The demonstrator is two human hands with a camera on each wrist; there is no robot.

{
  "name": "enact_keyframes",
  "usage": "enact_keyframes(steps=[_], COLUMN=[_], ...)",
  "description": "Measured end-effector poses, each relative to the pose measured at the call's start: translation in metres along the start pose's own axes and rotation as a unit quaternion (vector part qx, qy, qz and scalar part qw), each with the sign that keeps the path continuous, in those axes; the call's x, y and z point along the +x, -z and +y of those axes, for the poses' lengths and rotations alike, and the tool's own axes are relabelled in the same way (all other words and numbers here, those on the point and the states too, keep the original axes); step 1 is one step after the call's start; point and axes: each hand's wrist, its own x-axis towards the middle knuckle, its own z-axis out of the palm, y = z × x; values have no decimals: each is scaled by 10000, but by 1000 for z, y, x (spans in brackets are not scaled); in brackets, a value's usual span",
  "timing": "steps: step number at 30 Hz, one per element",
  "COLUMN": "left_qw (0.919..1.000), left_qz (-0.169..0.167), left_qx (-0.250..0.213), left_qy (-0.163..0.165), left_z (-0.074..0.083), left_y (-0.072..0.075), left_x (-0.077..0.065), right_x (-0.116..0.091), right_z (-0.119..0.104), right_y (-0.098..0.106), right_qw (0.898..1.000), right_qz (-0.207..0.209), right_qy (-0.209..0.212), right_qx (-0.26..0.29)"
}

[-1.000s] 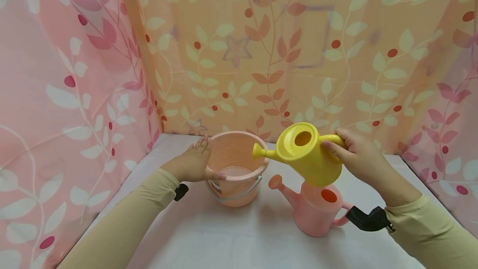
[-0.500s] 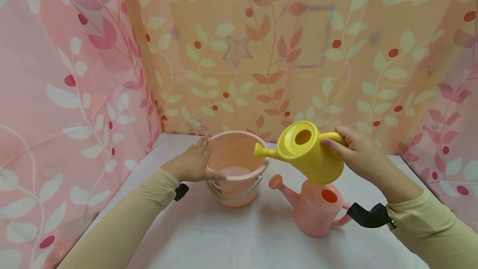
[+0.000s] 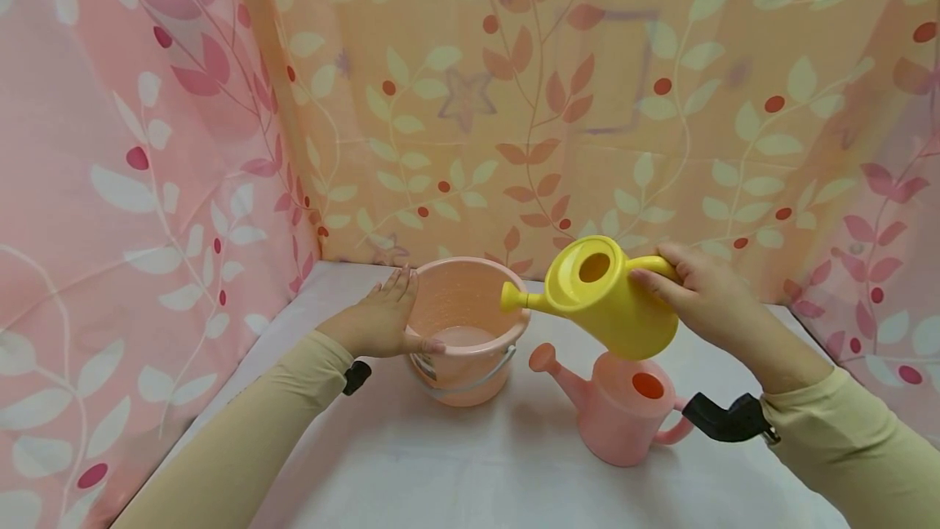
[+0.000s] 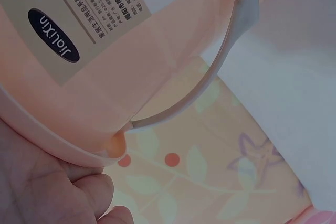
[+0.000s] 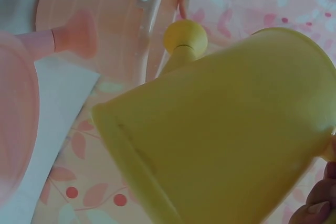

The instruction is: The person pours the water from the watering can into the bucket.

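Note:
A peach plastic bucket (image 3: 448, 300) stands upright on the table. My left hand (image 3: 376, 318) rests on its left rim, fingers straight and thumb along the near edge. My right hand (image 3: 708, 304) grips the handle of a yellow watering can (image 3: 627, 313), raised and tilted so its spout points left, the tip over the bucket's right rim. No water shows at the spout. Behind the yellow can's bottom in the right wrist view, part of the bucket (image 5: 121, 24) is hidden. A pink watering can (image 3: 617, 419) stands below the yellow one, spout toward the bucket.
A white cloth (image 3: 441, 464) covers the table. Leaf-patterned curtains (image 3: 470, 104) enclose the back and both sides. The bucket's grey bail handle (image 4: 210, 77) hangs down, beside a printed label (image 4: 79, 14). A black wrist camera mount (image 3: 727, 419) overlaps the pink can's handle.
The yellow watering can has risen slightly and shifted a little to the right with my right hand. My left hand, the bucket and the pink can stay where they were.

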Motion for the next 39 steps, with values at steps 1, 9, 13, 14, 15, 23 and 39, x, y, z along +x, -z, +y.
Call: enact_keyframes(steps=[1,9,13,14,15,23,39], left_qw=[10000,10000,10000,10000,10000,9999,9999], left_qz=[7,-60,-66,-67,-63,-85,-105], left_qx=[-16,-27,-22,-17,-14,-26,55], left_qy=[-15,14,27,31,27,51,42], left_z=[0,0,-1,0,0,0,-2], left_y=[0,-1,-1,0,0,0,-2], left_x=[0,1,1,1,1,1,2], right_x=[0,3,5,5,5,7,10], right_z=[0,-6,-8,-8,-9,-15,-21], right_y=[0,2,2,2,3,5,8], right_qw=[10000,9999,9997,9996,9996,9994,9981], right_qz=[-1,-124,-83,-86,-104,-210,-205], right_qy=[11,50,196,219,212,221,417], right_qx=[-4,-77,-135,-135,-120,-186,-406])
